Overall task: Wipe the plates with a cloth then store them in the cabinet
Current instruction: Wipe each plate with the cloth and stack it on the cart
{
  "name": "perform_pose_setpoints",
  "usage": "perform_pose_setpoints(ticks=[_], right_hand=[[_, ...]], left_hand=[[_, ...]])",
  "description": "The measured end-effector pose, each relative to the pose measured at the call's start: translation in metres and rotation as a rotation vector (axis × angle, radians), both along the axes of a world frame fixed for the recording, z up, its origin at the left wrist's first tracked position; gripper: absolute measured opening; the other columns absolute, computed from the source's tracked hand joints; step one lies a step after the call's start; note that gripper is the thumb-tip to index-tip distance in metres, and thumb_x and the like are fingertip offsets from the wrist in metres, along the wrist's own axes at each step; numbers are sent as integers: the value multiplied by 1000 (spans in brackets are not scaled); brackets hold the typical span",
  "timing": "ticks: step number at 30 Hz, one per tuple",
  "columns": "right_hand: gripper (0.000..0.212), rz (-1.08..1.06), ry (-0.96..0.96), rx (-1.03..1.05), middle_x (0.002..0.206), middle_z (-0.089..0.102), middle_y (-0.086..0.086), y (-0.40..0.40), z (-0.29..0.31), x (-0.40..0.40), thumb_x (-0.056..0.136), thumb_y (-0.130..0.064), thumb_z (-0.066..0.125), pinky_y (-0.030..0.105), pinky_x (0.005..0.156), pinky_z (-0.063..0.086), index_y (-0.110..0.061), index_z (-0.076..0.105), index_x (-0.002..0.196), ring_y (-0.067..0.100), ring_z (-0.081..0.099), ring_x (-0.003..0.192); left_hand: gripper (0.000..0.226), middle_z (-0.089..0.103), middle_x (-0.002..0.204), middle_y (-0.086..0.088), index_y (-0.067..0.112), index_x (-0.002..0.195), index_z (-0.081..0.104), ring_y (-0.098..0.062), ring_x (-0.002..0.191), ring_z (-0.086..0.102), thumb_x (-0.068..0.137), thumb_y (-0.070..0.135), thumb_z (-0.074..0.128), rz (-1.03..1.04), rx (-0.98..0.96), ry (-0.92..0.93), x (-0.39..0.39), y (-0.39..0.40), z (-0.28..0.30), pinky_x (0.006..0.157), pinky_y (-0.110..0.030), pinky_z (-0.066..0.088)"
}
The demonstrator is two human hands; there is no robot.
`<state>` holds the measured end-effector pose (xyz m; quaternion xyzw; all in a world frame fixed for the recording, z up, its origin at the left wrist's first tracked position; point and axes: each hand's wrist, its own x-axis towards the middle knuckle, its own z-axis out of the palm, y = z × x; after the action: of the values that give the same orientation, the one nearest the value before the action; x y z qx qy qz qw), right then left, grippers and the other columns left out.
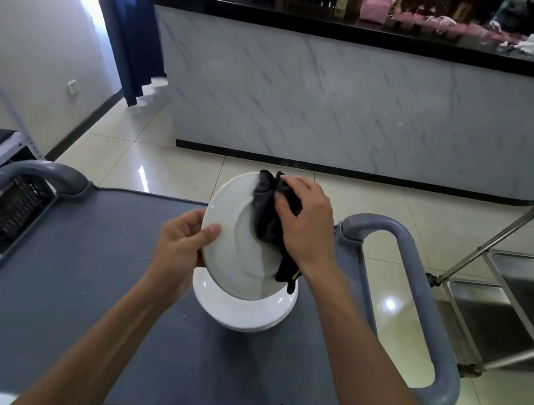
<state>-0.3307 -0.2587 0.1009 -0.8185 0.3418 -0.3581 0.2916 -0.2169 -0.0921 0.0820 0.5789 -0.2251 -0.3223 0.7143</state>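
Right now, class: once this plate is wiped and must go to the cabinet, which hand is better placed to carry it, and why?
Probably the left hand: it already grips the rim of the tilted plate, lifted above the stack of plates on the cart. The right hand is occupied pressing the dark cloth against it.

We count two round white ceramic plates (240, 233) (242, 309), one crumpled dark grey cloth (268, 209), two bare hands (183, 245) (304, 221), and two trolleys: one grey plastic (74, 277), one steel (505, 290).
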Motion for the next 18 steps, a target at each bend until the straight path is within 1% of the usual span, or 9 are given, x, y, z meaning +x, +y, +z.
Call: perform_pose_setpoints(ticks=[3,6,9,11,13,15,18], right_hand=[[34,-16,14,3,124,61,-3,-5,-1,0,97,-33,63,28,100,41,-23,66,129,22,55,114],[35,-3,59,15,126,60,-2,-5,-5,-1,97,-32,63,29,102,41,-22,66,130,23,54,116],[37,11,89,44,128,60,-1,-2,-12,-6,96,-33,63,29,103,41,-22,64,132,24,54,118],[41,-4,123,49,131,58,-1,3,-18,-9,97,-37,62,27,103,39,-23,61,135,23,53,120],[45,-14,151,46,136,55,-1,10,-25,-10,96,-42,61,30,106,39,-24,59,138,24,51,123],[49,-14,171,23,141,51,-2,22,-29,-9,95,-47,60,36,109,40,-26,57,139,24,46,126],[56,-16,179,-38,145,46,-4,40,-30,-7,93,-57,56,43,107,43,-27,55,140,23,40,129]], left_hand=[[15,71,86,-6,2,105,68,-19,70,64,97,3,56,31,-35,60,3,1,3,54,-31,51],[15,71,83,-5,3,103,70,-19,69,63,97,5,56,56,-56,117,6,3,2,55,-31,50],[15,72,82,-3,6,101,70,-17,68,63,97,5,56,113,-52,169,8,4,-1,54,-29,51],[15,73,82,-2,7,99,70,-16,68,65,98,5,55,150,-52,201,10,3,-2,55,-30,54],[16,74,82,-2,9,98,70,-16,69,66,99,6,55,182,-40,227,9,-3,-1,58,-32,56],[16,73,87,-4,9,101,71,-19,74,66,99,7,56,202,-25,226,6,-10,0,65,-38,56],[16,73,94,-8,6,106,70,-24,83,66,100,7,56,206,-23,225,1,-18,1,70,-42,58]])
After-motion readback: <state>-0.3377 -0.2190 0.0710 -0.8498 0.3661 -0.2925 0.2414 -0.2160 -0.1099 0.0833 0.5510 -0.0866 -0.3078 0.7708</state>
